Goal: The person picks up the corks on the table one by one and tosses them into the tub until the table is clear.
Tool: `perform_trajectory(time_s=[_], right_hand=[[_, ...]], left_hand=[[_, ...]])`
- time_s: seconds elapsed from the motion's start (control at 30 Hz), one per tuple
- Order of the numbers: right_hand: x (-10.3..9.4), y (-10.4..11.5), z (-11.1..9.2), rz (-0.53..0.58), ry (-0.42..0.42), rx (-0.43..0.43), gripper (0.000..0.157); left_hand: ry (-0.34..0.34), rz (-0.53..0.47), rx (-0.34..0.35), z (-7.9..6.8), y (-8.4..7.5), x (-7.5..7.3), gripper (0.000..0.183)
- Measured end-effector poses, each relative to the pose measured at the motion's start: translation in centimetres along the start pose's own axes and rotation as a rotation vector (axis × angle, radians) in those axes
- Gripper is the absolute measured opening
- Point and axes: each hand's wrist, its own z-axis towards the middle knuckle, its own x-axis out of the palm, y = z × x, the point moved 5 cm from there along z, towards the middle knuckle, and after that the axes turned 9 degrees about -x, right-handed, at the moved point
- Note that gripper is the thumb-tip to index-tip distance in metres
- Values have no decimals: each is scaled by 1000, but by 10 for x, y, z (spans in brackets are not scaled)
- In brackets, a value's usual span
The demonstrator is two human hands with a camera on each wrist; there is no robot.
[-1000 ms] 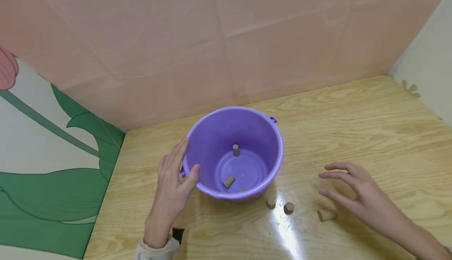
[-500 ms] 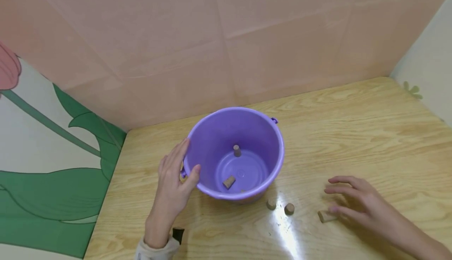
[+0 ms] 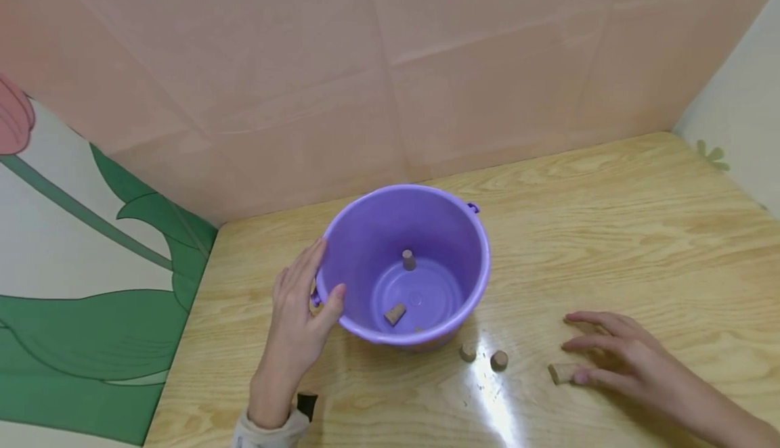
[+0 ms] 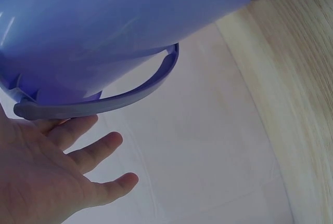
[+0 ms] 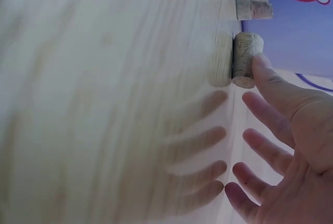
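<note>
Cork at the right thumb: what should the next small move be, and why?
Probably have the right hand curl its fingers in to pinch the cork: the thumb is at it, while the other fingers look spread and apart from it.

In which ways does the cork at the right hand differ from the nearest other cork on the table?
The first cork lies on its side, while the second cork stands on end. The right hand touches the first cork with its thumb; no hand touches the second cork. Both are brown and on the table.
</note>
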Motion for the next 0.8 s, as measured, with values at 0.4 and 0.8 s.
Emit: perform_trajectory(time_s=[0.4, 0.8], right_hand=[[1, -3, -2, -54, 20, -40, 35], [-4, 1, 4, -55, 14, -52, 35]], left_hand=[[-2, -5, -1, 0, 0, 0, 62], [3, -9, 2, 0, 0, 1, 63]])
